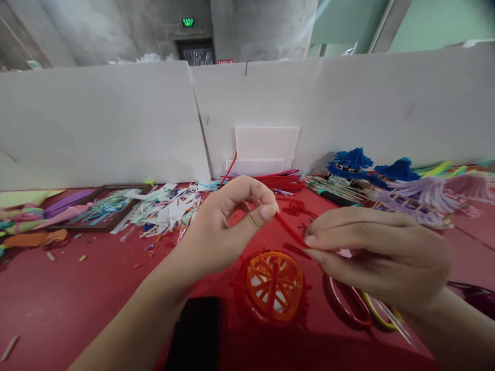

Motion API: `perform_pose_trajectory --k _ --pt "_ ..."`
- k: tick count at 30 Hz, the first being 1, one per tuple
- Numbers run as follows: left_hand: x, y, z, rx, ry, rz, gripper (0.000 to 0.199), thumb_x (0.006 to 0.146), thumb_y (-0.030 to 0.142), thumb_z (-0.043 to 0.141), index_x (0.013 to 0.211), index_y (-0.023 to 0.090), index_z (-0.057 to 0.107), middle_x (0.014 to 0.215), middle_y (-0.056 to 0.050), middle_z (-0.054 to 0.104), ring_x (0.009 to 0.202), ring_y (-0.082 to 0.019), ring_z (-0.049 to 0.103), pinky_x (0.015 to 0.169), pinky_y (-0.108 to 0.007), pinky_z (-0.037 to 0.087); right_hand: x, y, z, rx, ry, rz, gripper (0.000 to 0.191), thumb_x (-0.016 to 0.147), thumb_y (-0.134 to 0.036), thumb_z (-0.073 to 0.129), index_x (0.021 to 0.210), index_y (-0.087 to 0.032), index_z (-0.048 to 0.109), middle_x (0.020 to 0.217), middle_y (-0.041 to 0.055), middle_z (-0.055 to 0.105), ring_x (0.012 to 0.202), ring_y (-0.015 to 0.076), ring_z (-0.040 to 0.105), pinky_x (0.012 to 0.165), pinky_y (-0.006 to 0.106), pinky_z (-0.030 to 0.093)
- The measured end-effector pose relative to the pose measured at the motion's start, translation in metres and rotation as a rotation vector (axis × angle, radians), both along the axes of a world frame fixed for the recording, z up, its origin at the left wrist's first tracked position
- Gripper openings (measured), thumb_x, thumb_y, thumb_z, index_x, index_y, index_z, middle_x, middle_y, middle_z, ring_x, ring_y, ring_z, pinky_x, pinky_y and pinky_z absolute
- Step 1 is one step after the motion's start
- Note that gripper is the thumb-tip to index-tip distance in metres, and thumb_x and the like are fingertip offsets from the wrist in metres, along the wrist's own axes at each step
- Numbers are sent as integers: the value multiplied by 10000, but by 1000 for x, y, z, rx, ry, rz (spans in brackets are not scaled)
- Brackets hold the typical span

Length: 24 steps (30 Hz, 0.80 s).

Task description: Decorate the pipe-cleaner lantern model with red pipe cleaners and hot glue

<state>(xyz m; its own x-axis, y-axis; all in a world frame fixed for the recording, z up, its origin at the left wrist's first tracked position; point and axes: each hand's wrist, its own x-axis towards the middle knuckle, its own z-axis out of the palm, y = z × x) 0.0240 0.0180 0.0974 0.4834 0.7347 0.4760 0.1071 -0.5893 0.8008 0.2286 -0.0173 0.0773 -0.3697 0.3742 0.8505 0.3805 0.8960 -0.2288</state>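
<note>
A thin red pipe cleaner (290,230) stretches between my two hands above the table. My left hand (235,221) pinches its upper left end between thumb and forefinger. At its lower right end, the fingertips of my right hand (371,252) are closed on it. Below the hands lies an orange rounded frame (275,286) with spoke-like strips and a red strip down its middle. Scissors (350,301) with red and yellow handle loops lie partly under my right hand, their blades hidden.
A black phone (195,335) lies by my left forearm. Behind are a bundle of red pipe cleaners (280,182), white scraps (170,208), a brown frame (96,226) and blue-topped models (351,162). Grey-white panels (340,108) stand along the back of the red table (112,299).
</note>
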Motion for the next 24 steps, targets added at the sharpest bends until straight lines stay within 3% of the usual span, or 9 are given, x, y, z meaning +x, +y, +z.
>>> perform_pose_trajectory --k 7,12,16,18,20,22,24 --pt "-4 6 -1 18 62 48 105 878 276 556 806 203 577 834 -4 615 772 -123 543 649 -243 426 8 3 2 -7 -119 -37 246 809 -44 582 912 -245 682 831 -1 740 752 119 698 698 227 598" --pt "-7 11 3 11 99 70 132 861 289 573 768 198 595 806 -7 638 716 -121 560 570 -222 438 9 6 2 7 -117 -75 294 824 -33 545 958 -260 675 870 -2 743 773 136 701 686 264 602" --pt "-8 9 3 -28 101 177 250 894 415 513 879 198 636 875 -33 680 781 -145 614 688 -258 501 11 1 1 -12 -14 -213 313 776 -34 631 930 -303 673 869 -21 738 795 157 693 729 311 596" --pt "-9 2 -5 -59 117 239 411 896 524 449 1096 193 588 1068 -92 671 953 -199 628 822 -334 514 13 -3 -2 -7 112 -332 312 751 -39 664 906 -310 675 881 -24 737 823 175 694 743 327 593" --pt "-11 -12 -21 -84 168 246 679 822 652 465 1313 185 420 1286 -166 559 1156 -286 555 942 -449 480 16 -6 -9 17 154 -422 290 757 -50 663 899 -303 674 898 -24 739 844 181 700 733 323 598" --pt "-11 -30 -43 -24 317 259 1030 620 743 620 1405 181 260 1415 -225 407 1290 -389 423 1020 -575 400 19 -8 -17 86 40 -402 264 769 -61 651 931 -269 665 921 -7 744 838 174 711 723 298 607" --pt "-11 -48 -65 92 433 327 1315 402 771 715 1424 174 142 1428 -284 322 1305 -480 361 997 -679 364 22 -11 -26 164 -99 -345 273 783 -47 619 989 -223 650 939 22 748 833 169 718 732 276 611"
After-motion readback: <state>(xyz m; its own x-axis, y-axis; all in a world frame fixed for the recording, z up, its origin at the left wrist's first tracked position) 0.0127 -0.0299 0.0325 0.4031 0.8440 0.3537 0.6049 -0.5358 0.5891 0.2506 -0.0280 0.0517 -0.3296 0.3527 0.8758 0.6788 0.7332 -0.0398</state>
